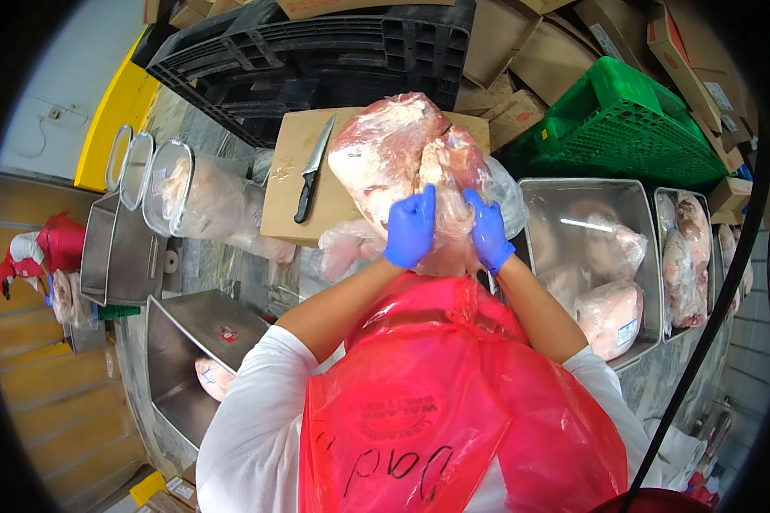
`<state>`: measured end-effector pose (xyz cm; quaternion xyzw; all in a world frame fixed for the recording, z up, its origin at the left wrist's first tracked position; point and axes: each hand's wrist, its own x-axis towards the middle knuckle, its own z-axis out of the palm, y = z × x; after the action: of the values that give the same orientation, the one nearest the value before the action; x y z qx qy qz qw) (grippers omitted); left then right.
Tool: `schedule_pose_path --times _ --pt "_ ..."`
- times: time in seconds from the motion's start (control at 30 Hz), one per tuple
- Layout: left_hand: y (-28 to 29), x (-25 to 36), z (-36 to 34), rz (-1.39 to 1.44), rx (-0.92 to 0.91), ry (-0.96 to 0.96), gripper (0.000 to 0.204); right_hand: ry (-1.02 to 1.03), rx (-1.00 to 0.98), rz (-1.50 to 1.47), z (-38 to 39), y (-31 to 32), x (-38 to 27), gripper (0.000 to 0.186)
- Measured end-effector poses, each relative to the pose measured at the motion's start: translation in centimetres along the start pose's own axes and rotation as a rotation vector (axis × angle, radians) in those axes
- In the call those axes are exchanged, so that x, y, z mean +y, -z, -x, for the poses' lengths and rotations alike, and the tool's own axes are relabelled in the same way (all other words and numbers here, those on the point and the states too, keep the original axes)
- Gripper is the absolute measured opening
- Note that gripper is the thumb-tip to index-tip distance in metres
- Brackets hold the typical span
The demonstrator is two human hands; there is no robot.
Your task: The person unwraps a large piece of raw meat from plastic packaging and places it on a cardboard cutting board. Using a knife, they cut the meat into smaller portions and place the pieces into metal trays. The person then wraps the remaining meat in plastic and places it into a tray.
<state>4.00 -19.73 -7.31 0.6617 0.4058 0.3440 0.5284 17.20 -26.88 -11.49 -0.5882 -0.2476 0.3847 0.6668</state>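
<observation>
A large piece of raw meat (385, 141), pink with pale fat, rests on a brown cardboard box (284, 201) in front of me. Its near end sits in a clear plastic bag (453, 224). Wearing a blue glove, my left hand (411, 227) is closed on the bag's plastic at the left of the meat's near end. My right hand (489, 232), gloved the same way, grips the plastic at the right side. To the left of the meat, a black-handled knife (315, 171) lies flat on the cardboard, blade pointing away from me.
Metal bins (535, 256) with bagged meat stand at the right. Clear-bag-lined round frames (169, 188) and more metal bins (121, 252) are at the left. Black (316, 64) and green (612, 128) plastic pallets stand behind. A person in red (60, 244) is at far left.
</observation>
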Motion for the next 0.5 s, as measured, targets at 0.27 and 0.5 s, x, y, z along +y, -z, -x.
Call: schedule_pose_path --times 0.27,0.5 --pt "-1.3 4.6 -5.5 0.340 0.062 -0.043 0.038 0.026 0.068 -0.352 -4.6 -2.5 -6.9 0.026" --pt "4.0 16.7 -11.3 0.425 -0.306 -0.199 0.037 0.349 0.022 -0.294 -6.0 -4.7 -20.1 0.031"
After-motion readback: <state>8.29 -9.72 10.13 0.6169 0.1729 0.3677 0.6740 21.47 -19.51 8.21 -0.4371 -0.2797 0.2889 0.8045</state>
